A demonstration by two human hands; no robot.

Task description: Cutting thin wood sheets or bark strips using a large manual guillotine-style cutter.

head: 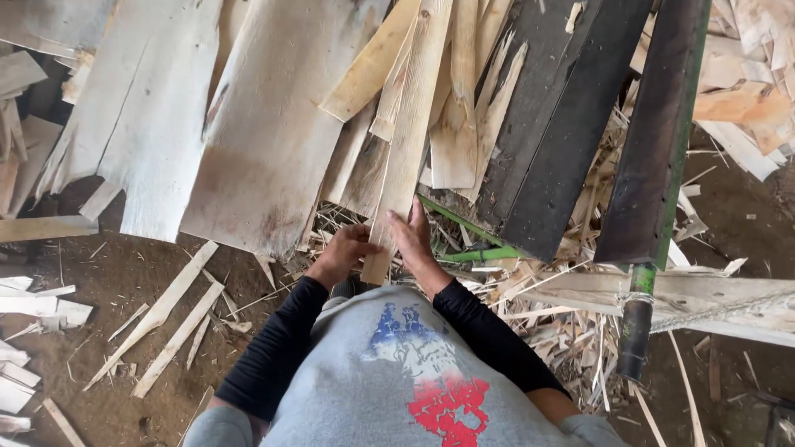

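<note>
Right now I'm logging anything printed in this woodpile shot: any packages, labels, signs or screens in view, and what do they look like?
No packages, labels, signs or screens.
Only printed thing: a shirt graphic on the person's grey top, bottom centre; a blotchy patch, blue above, white in the middle, red below.
Both hands, left hand and right hand, are on a pale wooden slat just above it.

Long pale wood slat (409, 141) lies lengthwise atop the plank pile.
</note>
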